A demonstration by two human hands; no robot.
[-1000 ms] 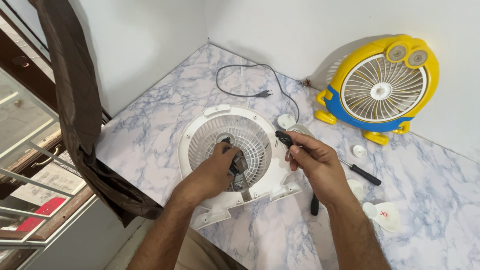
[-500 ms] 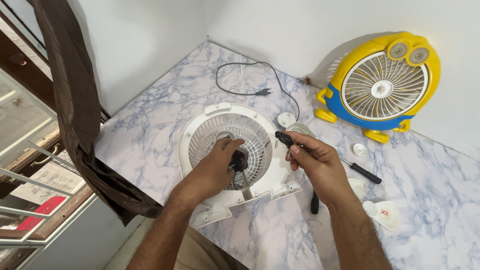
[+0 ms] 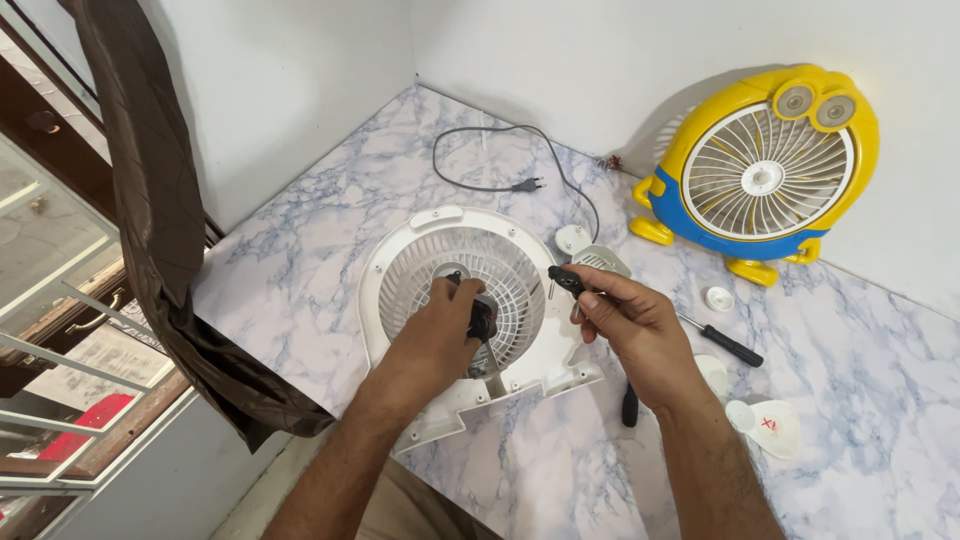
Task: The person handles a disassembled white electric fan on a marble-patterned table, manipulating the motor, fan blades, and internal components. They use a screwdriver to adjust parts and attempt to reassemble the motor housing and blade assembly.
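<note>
Two hands over a white fan housing [image 3: 420,260], left hand [image 3: 440,335] fingers clamped on its black motor [image 3: 482,318], right hand [image 3: 625,325] fingers around a black-handled tool [image 3: 566,279].

White plastered walls [image 3: 560,60] meeting in a corner, blue-veined marble bench [image 3: 300,290], dark brown curtain [image 3: 150,200] at left — barred window [image 3: 40,300] beyond, soft daylight

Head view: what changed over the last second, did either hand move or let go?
Very little changed. The left hand keeps its grip on the small black part at the hub of the white fan housing, shifting only slightly. The right hand still holds the black tool above the housing's right edge. The yellow fan, cord and screwdriver stayed put.
</note>
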